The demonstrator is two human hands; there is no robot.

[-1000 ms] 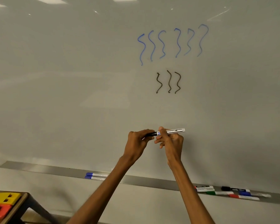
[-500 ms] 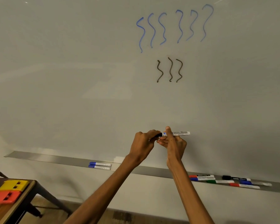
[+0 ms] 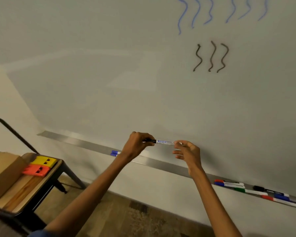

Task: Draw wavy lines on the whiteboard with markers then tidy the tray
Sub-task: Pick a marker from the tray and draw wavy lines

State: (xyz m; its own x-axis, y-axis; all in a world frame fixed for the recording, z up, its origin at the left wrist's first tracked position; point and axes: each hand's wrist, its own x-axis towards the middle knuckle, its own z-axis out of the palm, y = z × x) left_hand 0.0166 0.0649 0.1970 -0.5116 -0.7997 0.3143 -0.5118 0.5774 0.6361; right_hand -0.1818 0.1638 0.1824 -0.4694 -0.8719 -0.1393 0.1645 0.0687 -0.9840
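Marker [image 3: 164, 142] is held level btwn both hands, in front of the whiteboard [image 3: 92, 69] and just above the tray [image 3: 161, 163]. Left hand [image 3: 138, 144] is curled round the black cap end. Right hand [image 3: 188, 152] pinches the other end of the barrel w/ thumb & forefinger tips, other fingers loose. Cap looks seated on the barrel, tho it's partly hidden by fingers.

Board has six blue wavy lines [image 3: 210, 14] up top and three dark wavy lines [image 3: 212, 57] under them. So drawing in two colours looks done. Step in hand is prob. capping this marker, or pulling the cap for more lines; can't tell which.

In the tray, two blue-capped markers [image 3: 115, 153] lie at left, partly behind the left wrist. A loose cluster of markers [image 3: 246, 191] (red, blue, green, black caps) lies well apart at right, at mixed angles.

Next, if capping: press the cap fully home, then lay the marker flat along the tray so it can't roll off the lip. Tidying then prob. means gathering & aligning both groups.
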